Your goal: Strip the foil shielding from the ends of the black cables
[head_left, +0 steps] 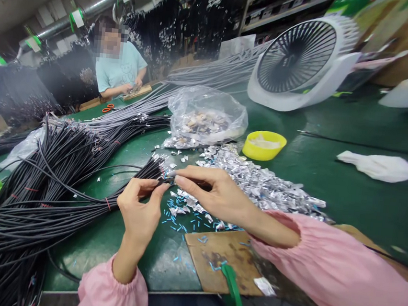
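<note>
My left hand [141, 209] pinches the end of a black cable [150, 186] that runs out of a big bundle of black cables [41, 195] lying across the green table [348, 186]. My right hand [211, 190] is closed in a pinch at the same cable tip, its fingers meeting the left hand's. What the right fingers hold is too small to make out. Under the hands lie blue snippets [182, 225] and a heap of silver foil scraps [259, 182]. Both arms wear pink sleeves.
A clear plastic bag of scraps [207, 117], a yellow bowl [264, 145], a white desk fan [302, 61] and a white cloth [379, 166] stand behind. A brown board [222, 265] with a green tool [232, 288] lies at the near edge. Another person in a light-blue shirt [120, 70] works at the far left.
</note>
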The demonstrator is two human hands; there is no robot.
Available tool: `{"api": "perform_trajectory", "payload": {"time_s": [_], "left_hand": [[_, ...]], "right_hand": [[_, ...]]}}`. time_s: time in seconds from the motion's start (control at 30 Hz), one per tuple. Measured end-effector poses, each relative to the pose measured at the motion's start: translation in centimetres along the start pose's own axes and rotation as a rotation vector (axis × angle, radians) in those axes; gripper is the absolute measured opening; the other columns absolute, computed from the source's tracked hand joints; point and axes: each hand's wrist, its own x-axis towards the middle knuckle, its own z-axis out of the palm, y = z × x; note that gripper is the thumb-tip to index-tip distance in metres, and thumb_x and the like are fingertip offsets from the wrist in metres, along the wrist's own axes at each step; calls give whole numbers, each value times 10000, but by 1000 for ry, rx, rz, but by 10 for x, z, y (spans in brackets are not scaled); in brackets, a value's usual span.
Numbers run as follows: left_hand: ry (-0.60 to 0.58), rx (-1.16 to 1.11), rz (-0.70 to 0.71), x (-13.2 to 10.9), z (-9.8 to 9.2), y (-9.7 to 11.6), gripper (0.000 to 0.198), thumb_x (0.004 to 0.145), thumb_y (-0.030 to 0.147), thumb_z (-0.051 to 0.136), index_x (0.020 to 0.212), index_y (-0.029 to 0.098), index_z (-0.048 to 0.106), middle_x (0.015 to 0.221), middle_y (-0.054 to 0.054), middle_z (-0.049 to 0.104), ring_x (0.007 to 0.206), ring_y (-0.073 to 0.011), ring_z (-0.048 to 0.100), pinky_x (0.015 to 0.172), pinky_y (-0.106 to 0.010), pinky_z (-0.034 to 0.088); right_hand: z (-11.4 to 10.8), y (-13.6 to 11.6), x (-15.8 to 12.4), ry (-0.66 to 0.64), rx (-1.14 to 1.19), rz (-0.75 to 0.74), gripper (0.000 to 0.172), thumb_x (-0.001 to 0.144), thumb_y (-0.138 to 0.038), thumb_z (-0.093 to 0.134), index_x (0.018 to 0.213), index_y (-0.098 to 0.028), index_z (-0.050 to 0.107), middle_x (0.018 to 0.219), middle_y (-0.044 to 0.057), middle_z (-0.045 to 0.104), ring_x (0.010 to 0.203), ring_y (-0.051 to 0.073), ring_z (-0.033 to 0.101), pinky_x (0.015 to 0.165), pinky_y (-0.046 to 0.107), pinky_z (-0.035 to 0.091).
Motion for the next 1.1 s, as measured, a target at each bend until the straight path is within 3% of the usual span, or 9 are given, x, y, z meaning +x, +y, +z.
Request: {"api": "perform_trajectory", "payload": {"time_s": [0.23,0.53,0.7,0.87,0.97,1.1], "left_hand": [[-4,27,37,-3,-1,-1,175,726,326,679,722,160,625,662,-7,630,599,-118,596,569,-221,478],[-77,142,129,-2,-4,-5,157,815,284,561,790,166,661,619,-11,597,547,-112,546,561,-228,427],[-248,-73,-115,5,-6,0,297,824,394,520,699,149,630,553,-2,525,476,-86,460,455,-202,350],[-481,-358,-354,19,-15,11,506,653,625,608,546,141,507,420,52,359,351,-35,294,351,-177,216],[-554,-400,-392,22,-18,13,508,639,617,629,531,138,499,403,62,330,344,-25,267,353,-174,202],[-489,-363,-333,17,-16,9,401,676,509,653,596,119,597,444,33,426,387,-40,330,385,-179,248]], "right_hand": [[0,1,-1,-15,34,32,325,849,-388,496,775,-147,700,702,47,662,590,146,575,501,238,441],[2,2,-4,96,-181,-56,309,872,-361,485,839,-150,708,724,61,674,617,157,602,580,258,476],[3,3,-4,90,-200,-85,312,881,-354,478,849,-147,709,724,61,670,605,151,591,581,262,471],[2,0,-3,29,-137,-78,336,881,-388,473,792,-159,703,671,48,650,577,143,569,559,257,453],[0,0,-2,13,-75,-23,356,869,-422,477,746,-161,686,646,43,633,569,146,555,542,261,442],[-1,-1,-1,68,8,94,367,820,-499,520,780,-157,645,645,30,594,536,136,507,489,256,402]]}}
